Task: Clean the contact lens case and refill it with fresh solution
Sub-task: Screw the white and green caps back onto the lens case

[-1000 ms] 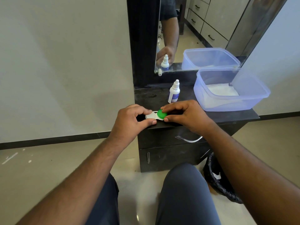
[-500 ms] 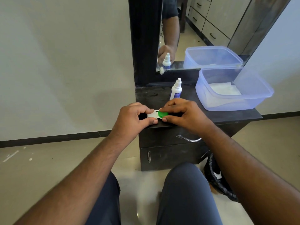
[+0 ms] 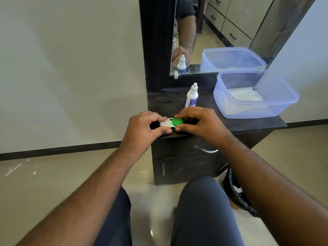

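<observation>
Gripping the contact lens case (image 3: 170,123) at the counter (image 3: 248,124) front edge: left hand (image 3: 143,129) pinching the white cap (image 3: 165,123), right hand (image 3: 200,124) pinching the green cap (image 3: 177,122). Hiding the case's ends under fingers. Standing at 12 o'clock: solution bottle (image 3: 192,96).

Colours on a black dresser top (image 3: 236,122)

Lens case (image 3: 170,123) with one white cap, one green; white bottle (image 3: 191,97) with blue label; translucent pale-blue tub (image 3: 255,96).
</observation>
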Demonstrator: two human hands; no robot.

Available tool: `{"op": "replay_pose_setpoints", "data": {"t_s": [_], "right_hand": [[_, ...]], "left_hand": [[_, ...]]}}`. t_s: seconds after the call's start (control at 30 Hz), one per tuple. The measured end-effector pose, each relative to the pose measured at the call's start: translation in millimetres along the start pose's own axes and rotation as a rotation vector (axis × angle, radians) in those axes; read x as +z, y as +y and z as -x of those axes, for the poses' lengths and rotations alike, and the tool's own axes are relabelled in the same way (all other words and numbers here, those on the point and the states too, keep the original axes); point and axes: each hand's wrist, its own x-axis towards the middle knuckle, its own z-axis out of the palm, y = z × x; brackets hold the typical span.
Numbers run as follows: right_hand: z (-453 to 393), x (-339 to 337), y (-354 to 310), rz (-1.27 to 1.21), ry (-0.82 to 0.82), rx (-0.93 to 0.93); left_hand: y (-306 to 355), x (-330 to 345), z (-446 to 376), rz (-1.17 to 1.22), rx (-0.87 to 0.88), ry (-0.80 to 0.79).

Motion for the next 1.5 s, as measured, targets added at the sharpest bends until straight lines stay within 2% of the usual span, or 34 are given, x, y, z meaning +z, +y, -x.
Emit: {"op": "replay_pose_setpoints", "data": {"t_s": [0.3,0.6,0.87,1.07,1.23,1.5], "right_hand": [[2,-9,1,-0.039,-0.072,0.006],[3,-3,7,0.058,-0.032,-0.162],[2,-8,5,0.038,-0.075,-0.114],[3,-3,3,0.079,-0.017,-0.129],[-1,4,-1,0.091,0.041,-0.023],[3,-8,4,-0.042,-0.053,0.051]], "left_hand": [[0,2,4,0.031,-0.001,0.017],[0,2,0,0.024,-0.012,0.005],[1,3,-1,0.024,-0.004,0.008],[0,5,-1,0.026,0.016,0.014],[-1,4,0,0.034,0.047,0.016],[-4,5,-1,0.036,0.057,0.018]]}}
